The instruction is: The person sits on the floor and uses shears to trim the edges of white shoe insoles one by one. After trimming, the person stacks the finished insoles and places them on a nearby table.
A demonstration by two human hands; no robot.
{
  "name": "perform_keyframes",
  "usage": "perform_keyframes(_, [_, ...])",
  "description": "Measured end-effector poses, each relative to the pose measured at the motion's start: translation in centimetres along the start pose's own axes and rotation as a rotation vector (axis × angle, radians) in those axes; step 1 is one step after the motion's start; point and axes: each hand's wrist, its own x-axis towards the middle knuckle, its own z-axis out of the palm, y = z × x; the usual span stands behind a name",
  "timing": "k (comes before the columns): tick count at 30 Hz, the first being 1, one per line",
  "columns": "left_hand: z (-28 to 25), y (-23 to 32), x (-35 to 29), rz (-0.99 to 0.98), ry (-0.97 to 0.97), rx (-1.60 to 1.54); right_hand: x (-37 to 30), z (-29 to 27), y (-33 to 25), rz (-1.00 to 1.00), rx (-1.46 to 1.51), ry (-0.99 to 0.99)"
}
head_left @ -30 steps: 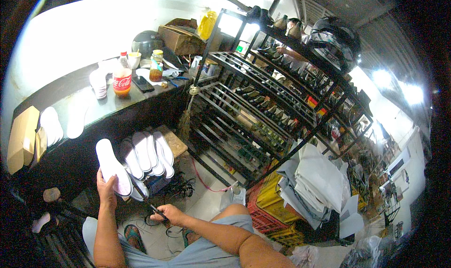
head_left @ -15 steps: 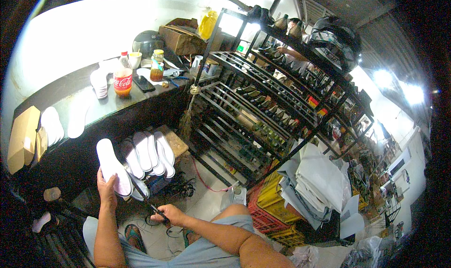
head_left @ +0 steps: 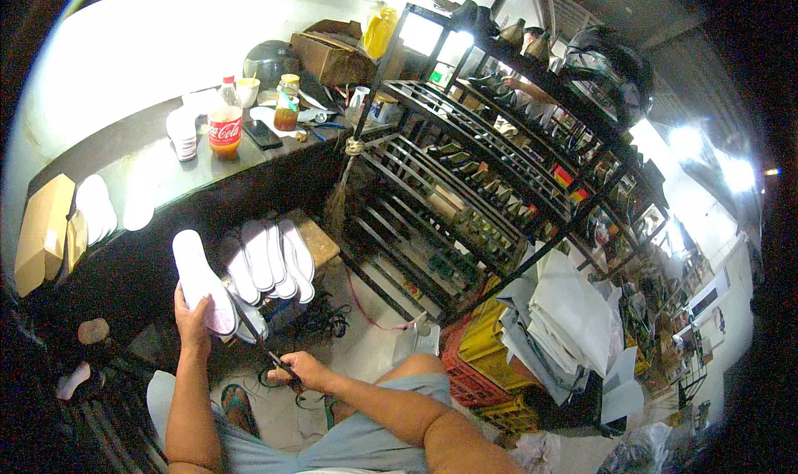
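My left hand [head_left: 194, 323] grips a white insole [head_left: 199, 278] near its lower end, thumb across its face. A second white piece shows partly behind its lower right edge. My right hand [head_left: 306, 371] is closed on a thin black strip [head_left: 264, 348] that runs up toward the insole's right edge. Whether the strip is fixed there I cannot tell. Beyond the held insole, several dark-edged white insoles [head_left: 264, 258] lie overlapping on a low wooden stool [head_left: 318, 243]. Loose black strips [head_left: 331, 323] hang and lie below them.
On the bench [head_left: 116, 224] stand a red-labelled bottle [head_left: 224, 131], a jar [head_left: 286, 116], a phone [head_left: 261, 135], more insoles [head_left: 96, 206] and a cardboard box [head_left: 44, 233]. A black metal rack [head_left: 432, 183] holds shoes. Yellow and red crates [head_left: 478, 353] sit at right beneath white sheets [head_left: 565, 320].
The view has shifted slightly, so the scene sits a little differently in the picture. Both hands keep their holds on the insole and the strip.
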Motion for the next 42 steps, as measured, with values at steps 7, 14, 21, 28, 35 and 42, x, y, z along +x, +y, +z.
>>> perform_keyframes(7, [0.3,0.0,-0.1,-0.011,-0.005,-0.050,-0.4,-0.2,-0.7,-0.018,0.134,-0.041])
perform_keyframes(14, [0.3,-0.5,0.0,0.000,-0.006,-0.069,-0.1,-0.4,0.1,-0.016,0.083,-0.039])
perform_keyframes(21, [-0.2,-1.1,0.3,0.016,-0.013,-0.040,-0.1,-0.1,0.1,0.009,0.091,-0.038])
perform_keyframes(28, [-0.4,-0.7,0.1,-0.007,-0.015,-0.061,0.1,0.2,0.3,-0.007,0.083,-0.032])
perform_keyframes(35, [0.4,-0.6,-0.8,-0.007,-0.015,-0.111,-1.1,-0.1,0.1,-0.042,-0.063,0.013])
perform_keyframes(42, [-1.6,-0.6,2.8,0.048,0.011,-0.121,2.3,2.1,-1.8,-0.021,0.150,-0.031])
